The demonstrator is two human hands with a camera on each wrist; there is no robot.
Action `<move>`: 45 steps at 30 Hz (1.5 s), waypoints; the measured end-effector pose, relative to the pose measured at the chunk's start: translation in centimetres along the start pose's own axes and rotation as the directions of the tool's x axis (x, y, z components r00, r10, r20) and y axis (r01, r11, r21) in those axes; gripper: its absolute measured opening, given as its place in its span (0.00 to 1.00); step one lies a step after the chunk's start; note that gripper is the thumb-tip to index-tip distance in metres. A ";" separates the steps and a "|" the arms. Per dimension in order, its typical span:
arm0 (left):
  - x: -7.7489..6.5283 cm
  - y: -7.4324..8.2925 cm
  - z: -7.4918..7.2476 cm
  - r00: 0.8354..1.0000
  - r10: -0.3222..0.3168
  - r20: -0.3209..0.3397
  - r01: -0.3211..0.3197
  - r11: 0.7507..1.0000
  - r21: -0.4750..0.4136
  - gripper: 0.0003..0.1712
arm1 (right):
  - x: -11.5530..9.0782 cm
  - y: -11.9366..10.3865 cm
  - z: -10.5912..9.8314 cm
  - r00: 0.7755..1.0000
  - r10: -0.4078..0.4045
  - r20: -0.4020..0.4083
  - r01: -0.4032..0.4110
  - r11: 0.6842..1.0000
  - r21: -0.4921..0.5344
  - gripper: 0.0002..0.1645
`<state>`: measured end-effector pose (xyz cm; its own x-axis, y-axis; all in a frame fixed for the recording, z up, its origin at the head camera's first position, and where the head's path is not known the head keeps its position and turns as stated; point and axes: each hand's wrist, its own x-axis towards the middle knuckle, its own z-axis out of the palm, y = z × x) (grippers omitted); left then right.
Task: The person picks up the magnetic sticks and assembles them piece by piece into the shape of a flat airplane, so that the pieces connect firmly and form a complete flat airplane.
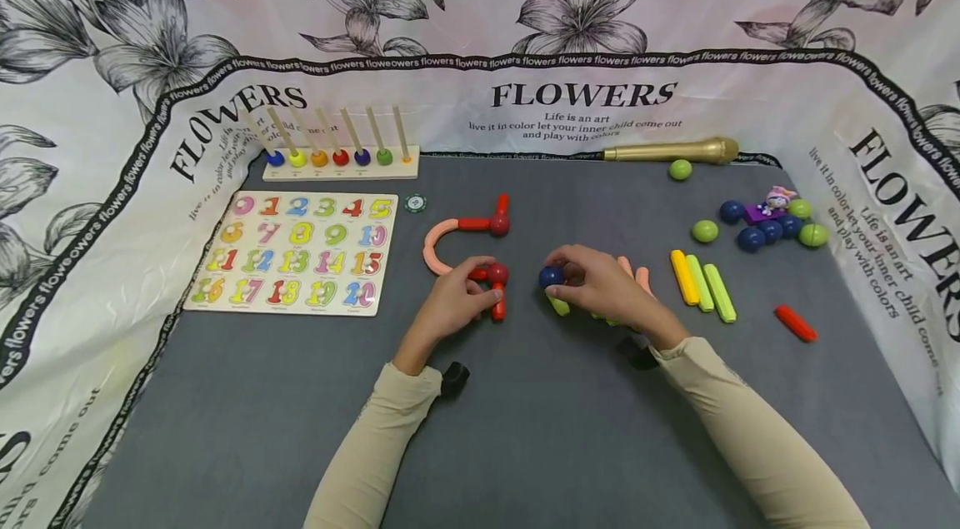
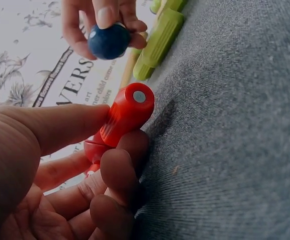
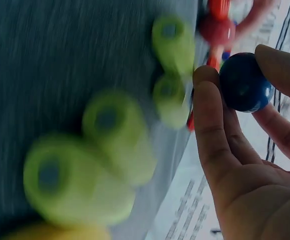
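Between the thumb and fingers of my left hand (image 1: 453, 296) is a red magnetic stick (image 2: 127, 115), its round metal end facing the camera in the left wrist view. That stick joins a red ball (image 1: 497, 273), part of a C-shaped assembly with a pink curved piece (image 1: 433, 246) and another red ball (image 1: 499, 224). My right hand (image 1: 600, 287) pinches a dark blue ball (image 3: 245, 82) by its fingertips, to the right of the assembly. Light green sticks (image 3: 75, 180) lie below the right hand, partly hidden by it in the head view.
Pink pieces (image 1: 642, 277), a yellow stick (image 1: 684, 277) and green sticks (image 1: 720, 293) lie right of the right hand, with a red stick (image 1: 795, 323) farther out. Blue and green balls (image 1: 813, 235) cluster around a small figure (image 1: 777, 197). Left stand a number board (image 1: 382, 287) and peg stand (image 1: 341, 171).
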<state>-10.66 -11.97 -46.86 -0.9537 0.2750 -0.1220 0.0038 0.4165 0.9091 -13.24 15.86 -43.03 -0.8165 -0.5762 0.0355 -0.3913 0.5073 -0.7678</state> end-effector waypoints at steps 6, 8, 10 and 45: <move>0.0 0.0 -0.1 1.000 0.000 -0.003 0.000 1.000 -0.016 0.31 | -0.1 -1.5 2.3 0.998 -0.057 0.041 0.057 0.998 -0.005 0.19; 0.0 0.0 -0.1 1.000 0.005 -0.002 -0.005 1.000 -0.019 0.31 | -0.1 -1.8 3.0 0.995 -0.068 0.070 0.068 0.998 0.001 0.19; 0.1 -0.1 -0.1 1.000 0.008 0.001 -0.008 1.000 -0.022 0.31 | -0.1 -2.0 3.6 0.993 -0.077 0.095 0.076 0.997 0.008 0.19; 4.4 3.6 -3.6 0.975 0.097 -0.198 -0.062 0.983 0.174 0.20 | 8.0 -0.2 -1.5 0.981 0.161 -0.112 -0.153 0.985 0.079 0.21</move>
<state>-15.96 -12.39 -42.66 -0.9895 0.1365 0.0480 0.1153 0.5427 0.8320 -20.34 12.11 -41.61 -0.9112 -0.4115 -0.0168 -0.2276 0.5372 -0.8122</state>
